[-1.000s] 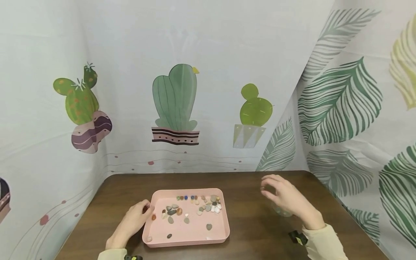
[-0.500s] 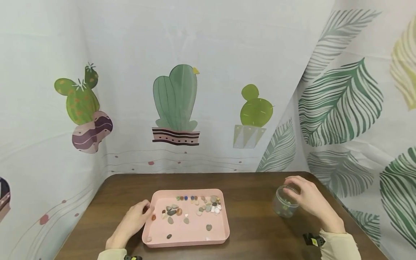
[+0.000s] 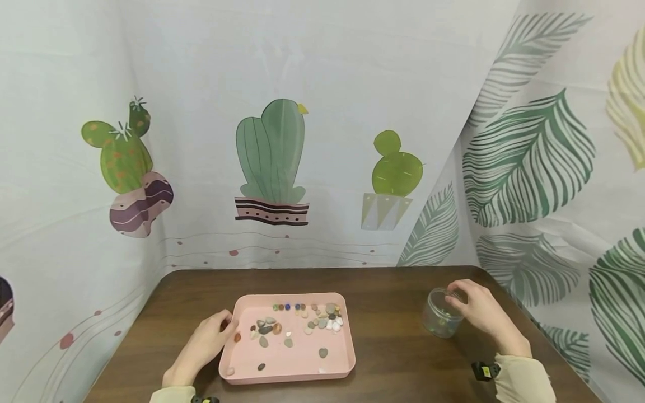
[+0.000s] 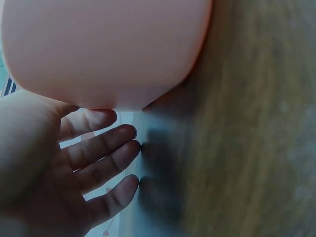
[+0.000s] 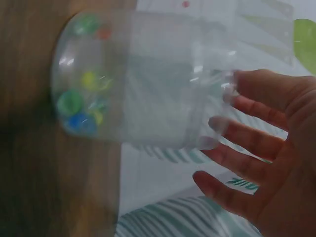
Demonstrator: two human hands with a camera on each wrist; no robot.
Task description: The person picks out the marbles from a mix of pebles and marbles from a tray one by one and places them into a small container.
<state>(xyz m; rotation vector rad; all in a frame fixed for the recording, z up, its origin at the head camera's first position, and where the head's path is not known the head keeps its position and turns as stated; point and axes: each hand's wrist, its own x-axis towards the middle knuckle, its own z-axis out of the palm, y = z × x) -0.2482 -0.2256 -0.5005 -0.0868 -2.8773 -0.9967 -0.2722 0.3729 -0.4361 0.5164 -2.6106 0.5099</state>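
Observation:
At the left wall of a pink tray (image 3: pixel 282 374), my left hand (image 3: pixel 204 342) rests with relaxed fingers; in the left wrist view its fingers (image 4: pixel 106 153) spread below the tray's wall. Pebbles and marbles lie inside, among them a brown stone (image 3: pixel 277 328), white stones (image 3: pixel 335 324) and a row of marbles (image 3: pixel 288 307). Over the mouth of a clear jar (image 3: pixel 441 320) is my right hand (image 3: pixel 481 307), thumb and fingers apart and loosely bent. Its fingertips are at the rim; I see nothing between them. Coloured marbles (image 5: pixel 71 102) lie on the jar's bottom.
Both things stand on a dark wooden table (image 3: pixel 388 336), with bare wood between tray and jar. Behind it hangs a white cloth (image 3: pixel 332 112) printed with cacti and leaves.
My right hand has moved right and slightly down to the jar's mouth, uncovering the jar. Its thumb and fingers were closer together earlier. The left hand and tray look almost unchanged.

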